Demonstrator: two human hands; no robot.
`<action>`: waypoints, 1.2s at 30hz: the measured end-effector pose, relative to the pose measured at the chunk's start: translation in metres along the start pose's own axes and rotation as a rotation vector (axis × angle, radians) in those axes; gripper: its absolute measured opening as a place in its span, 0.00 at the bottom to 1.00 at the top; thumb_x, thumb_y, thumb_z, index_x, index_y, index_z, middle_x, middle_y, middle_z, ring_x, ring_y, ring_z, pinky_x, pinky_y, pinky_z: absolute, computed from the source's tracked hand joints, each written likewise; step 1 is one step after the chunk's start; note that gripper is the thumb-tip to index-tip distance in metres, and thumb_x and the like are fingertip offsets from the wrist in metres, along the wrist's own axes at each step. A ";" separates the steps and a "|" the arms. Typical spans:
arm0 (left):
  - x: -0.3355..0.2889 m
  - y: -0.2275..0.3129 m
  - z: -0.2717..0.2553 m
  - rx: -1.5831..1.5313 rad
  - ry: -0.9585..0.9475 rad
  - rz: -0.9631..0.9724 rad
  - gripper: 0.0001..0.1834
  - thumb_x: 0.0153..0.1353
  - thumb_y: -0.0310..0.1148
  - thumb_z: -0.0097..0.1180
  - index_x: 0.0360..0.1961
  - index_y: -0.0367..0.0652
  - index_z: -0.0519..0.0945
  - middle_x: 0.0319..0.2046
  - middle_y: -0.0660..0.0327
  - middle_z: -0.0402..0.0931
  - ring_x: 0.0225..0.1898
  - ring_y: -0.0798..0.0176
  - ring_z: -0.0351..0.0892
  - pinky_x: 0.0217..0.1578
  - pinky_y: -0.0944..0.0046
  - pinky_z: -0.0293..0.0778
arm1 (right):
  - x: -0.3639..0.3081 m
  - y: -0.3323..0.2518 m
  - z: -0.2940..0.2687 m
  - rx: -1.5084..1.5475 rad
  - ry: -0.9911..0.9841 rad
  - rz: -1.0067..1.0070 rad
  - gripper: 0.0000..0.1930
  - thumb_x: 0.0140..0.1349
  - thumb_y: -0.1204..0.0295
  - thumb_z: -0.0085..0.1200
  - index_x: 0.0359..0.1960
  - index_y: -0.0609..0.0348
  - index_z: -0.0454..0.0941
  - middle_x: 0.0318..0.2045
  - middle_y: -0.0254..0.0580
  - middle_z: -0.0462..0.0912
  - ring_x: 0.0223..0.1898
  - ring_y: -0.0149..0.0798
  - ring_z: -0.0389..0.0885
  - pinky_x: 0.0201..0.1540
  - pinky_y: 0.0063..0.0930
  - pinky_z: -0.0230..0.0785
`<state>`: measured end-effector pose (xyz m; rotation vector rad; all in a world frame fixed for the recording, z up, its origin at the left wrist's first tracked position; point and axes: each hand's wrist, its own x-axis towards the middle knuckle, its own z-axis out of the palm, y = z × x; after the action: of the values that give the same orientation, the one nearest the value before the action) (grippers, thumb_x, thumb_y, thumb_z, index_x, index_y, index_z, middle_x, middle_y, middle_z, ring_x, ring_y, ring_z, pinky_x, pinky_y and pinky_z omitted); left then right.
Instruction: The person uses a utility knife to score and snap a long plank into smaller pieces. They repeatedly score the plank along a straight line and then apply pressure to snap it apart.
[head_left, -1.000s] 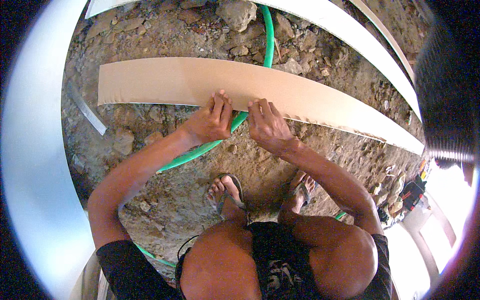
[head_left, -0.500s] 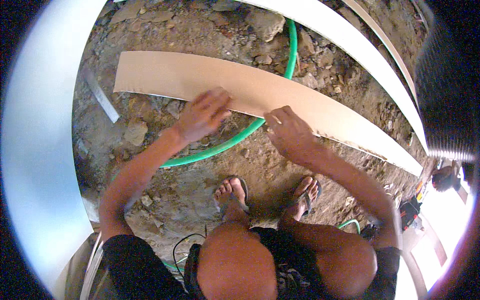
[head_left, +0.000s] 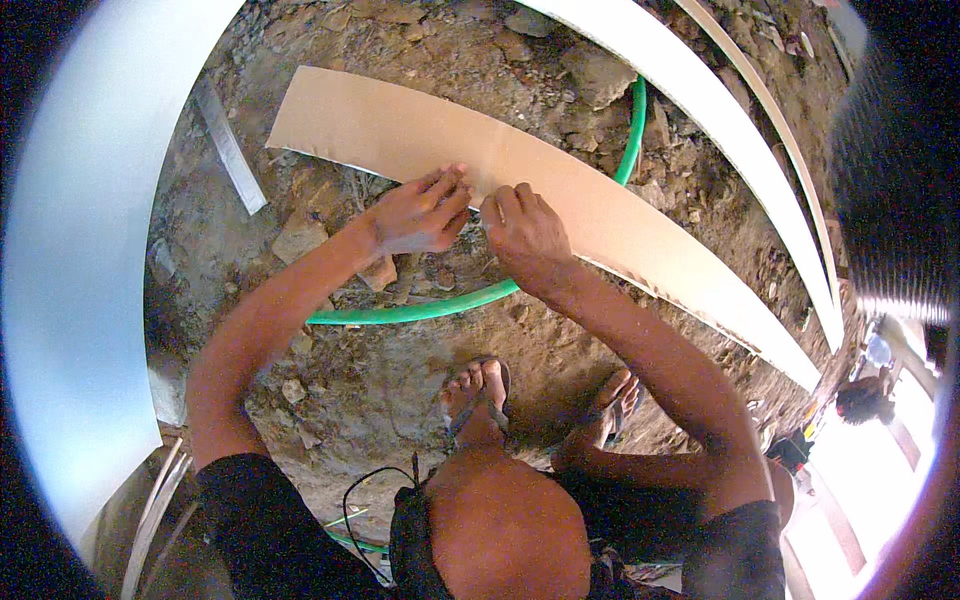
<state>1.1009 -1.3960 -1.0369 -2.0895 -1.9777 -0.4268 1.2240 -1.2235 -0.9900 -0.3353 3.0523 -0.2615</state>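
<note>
A long tan strip, seemingly plasterboard (head_left: 620,215) with a pale edge, lies slantwise across the ground in front of me. My left hand (head_left: 425,212) is closed, its bent fingertips over the near edge of the strip; what is between them, if anything, is hidden. Close beside it, my right hand (head_left: 527,235) is closed at the same edge, fingers bent over the tan face and thumb tucked near the rim. A small whitish bit shows between the two hands, too small to name.
A green hose (head_left: 430,308) curves over the rocky dirt and passes under the strip. Large white panels stand at left (head_left: 80,250) and far right (head_left: 740,110). A narrow metal-like strip (head_left: 232,150) lies on the dirt. Another person's head (head_left: 862,400) shows at right.
Both hands have come closer together, the right one moving left along the strip's edge. In the picture, the strip's left end sits higher and further right, and the strip slants more steeply.
</note>
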 end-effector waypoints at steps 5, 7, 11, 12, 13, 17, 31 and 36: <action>0.003 -0.002 -0.007 0.082 -0.079 0.101 0.18 0.42 0.40 0.57 0.31 0.39 0.87 0.44 0.49 0.81 0.51 0.40 0.77 0.54 0.49 0.77 | -0.001 -0.005 0.021 -0.086 0.140 -0.060 0.07 0.53 0.76 0.55 0.33 0.67 0.76 0.34 0.47 0.72 0.37 0.46 0.74 0.37 0.37 0.76; 0.002 -0.002 -0.005 0.057 -0.085 0.090 0.20 0.41 0.40 0.57 0.32 0.39 0.87 0.45 0.49 0.81 0.52 0.40 0.77 0.55 0.49 0.76 | -0.003 -0.005 0.026 -0.047 0.219 -0.069 0.07 0.54 0.75 0.54 0.32 0.68 0.75 0.33 0.47 0.71 0.36 0.45 0.73 0.35 0.38 0.76; 0.002 -0.004 -0.003 0.046 -0.090 0.085 0.19 0.41 0.40 0.57 0.31 0.39 0.87 0.46 0.49 0.81 0.53 0.40 0.76 0.54 0.50 0.76 | -0.003 -0.005 0.033 0.138 0.118 0.100 0.08 0.56 0.75 0.54 0.31 0.69 0.75 0.32 0.47 0.70 0.36 0.46 0.74 0.34 0.38 0.76; 0.000 -0.004 -0.004 0.032 -0.132 0.078 0.19 0.41 0.40 0.57 0.33 0.39 0.87 0.47 0.50 0.81 0.54 0.42 0.76 0.54 0.51 0.76 | -0.001 -0.006 0.032 0.096 0.136 0.054 0.07 0.56 0.75 0.53 0.31 0.69 0.75 0.32 0.47 0.71 0.36 0.46 0.74 0.34 0.37 0.76; -0.003 -0.005 -0.006 0.018 -0.175 0.070 0.20 0.42 0.40 0.57 0.34 0.40 0.87 0.48 0.51 0.80 0.55 0.44 0.75 0.54 0.52 0.76 | -0.001 -0.006 0.029 0.054 0.155 0.008 0.07 0.56 0.75 0.53 0.31 0.69 0.75 0.32 0.47 0.71 0.37 0.46 0.74 0.34 0.37 0.77; -0.036 -0.020 -0.023 -0.014 -0.079 -0.127 0.21 0.47 0.37 0.58 0.43 0.41 0.85 0.52 0.56 0.78 0.57 0.53 0.75 0.53 0.55 0.77 | -0.001 -0.003 0.012 0.034 -0.019 0.027 0.07 0.55 0.75 0.54 0.31 0.68 0.76 0.34 0.48 0.73 0.38 0.46 0.76 0.35 0.37 0.77; -0.085 -0.067 -0.059 0.186 -0.112 -0.158 0.23 0.47 0.34 0.58 0.46 0.38 0.83 0.53 0.55 0.77 0.58 0.52 0.74 0.55 0.55 0.76 | 0.084 -0.041 0.012 0.002 0.114 -0.103 0.18 0.50 0.73 0.55 0.44 0.66 0.76 0.41 0.46 0.75 0.46 0.44 0.74 0.44 0.35 0.73; -0.089 -0.074 -0.062 0.193 -0.103 -0.093 0.21 0.48 0.34 0.59 0.45 0.36 0.83 0.50 0.54 0.77 0.57 0.51 0.75 0.53 0.56 0.78 | 0.102 -0.049 0.023 0.019 0.221 -0.142 0.12 0.52 0.70 0.55 0.36 0.65 0.80 0.39 0.48 0.77 0.46 0.50 0.76 0.44 0.40 0.75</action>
<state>1.0198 -1.4970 -1.0138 -1.9430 -2.0874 -0.1389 1.1367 -1.2971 -1.0084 -0.5598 3.2439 -0.3569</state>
